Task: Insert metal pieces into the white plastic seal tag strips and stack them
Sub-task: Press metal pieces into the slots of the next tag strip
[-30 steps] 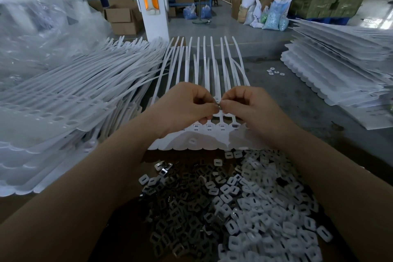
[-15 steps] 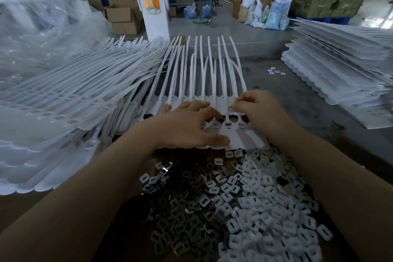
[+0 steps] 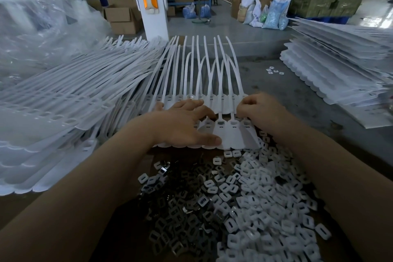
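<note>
A sheet of white seal tag strips (image 3: 228, 134) is laid at frame centre, tails fanned toward the top. It is pressed flat by the left hand (image 3: 182, 124), fingers spread and straight. The right hand (image 3: 261, 112) is curled at the sheet's right edge; whether anything is pinched cannot be told. Metal pieces (image 3: 176, 208) and white caps (image 3: 265, 198) are heaped at lower centre. Strip stacks are seen at left (image 3: 63, 112) and right (image 3: 340, 66).
</note>
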Demonstrator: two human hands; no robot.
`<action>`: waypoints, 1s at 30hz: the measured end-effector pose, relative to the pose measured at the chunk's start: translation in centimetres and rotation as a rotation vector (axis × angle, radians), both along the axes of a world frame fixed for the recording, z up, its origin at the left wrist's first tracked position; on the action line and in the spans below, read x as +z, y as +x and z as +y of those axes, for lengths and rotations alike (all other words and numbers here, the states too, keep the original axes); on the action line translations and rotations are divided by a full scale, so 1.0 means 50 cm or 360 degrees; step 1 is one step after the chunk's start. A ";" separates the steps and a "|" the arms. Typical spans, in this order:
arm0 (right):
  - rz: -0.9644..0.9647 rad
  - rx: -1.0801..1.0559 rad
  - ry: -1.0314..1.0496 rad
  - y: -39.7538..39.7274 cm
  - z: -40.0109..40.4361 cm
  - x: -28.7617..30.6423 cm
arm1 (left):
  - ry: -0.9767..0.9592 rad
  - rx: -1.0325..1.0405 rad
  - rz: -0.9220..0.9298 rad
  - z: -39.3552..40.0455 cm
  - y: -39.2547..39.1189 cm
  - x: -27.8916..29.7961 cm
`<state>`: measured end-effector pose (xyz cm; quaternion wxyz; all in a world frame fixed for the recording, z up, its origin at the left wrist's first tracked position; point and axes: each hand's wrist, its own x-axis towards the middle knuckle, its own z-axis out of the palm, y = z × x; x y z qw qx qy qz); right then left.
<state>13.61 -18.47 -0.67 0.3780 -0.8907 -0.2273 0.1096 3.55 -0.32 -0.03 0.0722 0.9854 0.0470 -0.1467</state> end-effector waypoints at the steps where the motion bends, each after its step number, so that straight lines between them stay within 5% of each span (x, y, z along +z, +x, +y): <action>1: 0.0000 0.0010 -0.0012 -0.001 0.000 0.001 | -0.0012 -0.0003 -0.0001 -0.001 -0.001 -0.001; 30: 0.0093 0.0146 -0.0233 0.012 -0.002 -0.006 | -0.0089 0.0008 0.0054 -0.001 -0.003 -0.001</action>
